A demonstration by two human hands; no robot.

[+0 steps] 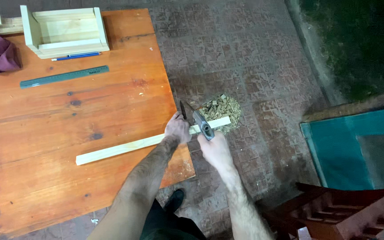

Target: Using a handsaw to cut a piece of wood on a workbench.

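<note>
The left hand (177, 129) presses closed on the pale wooden strip (125, 146) at the table's (45, 178) right edge, keeping it steady. The right hand (216, 149) grips a saw (196, 119) across the overhanging end, above a pile of wood offcuts (223, 109) on the floor.

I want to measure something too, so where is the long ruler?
In the head view, the grey-green ruler lies flat on the orange wooden table, upper left, just below the blue pencil and the pale wooden box.
</note>
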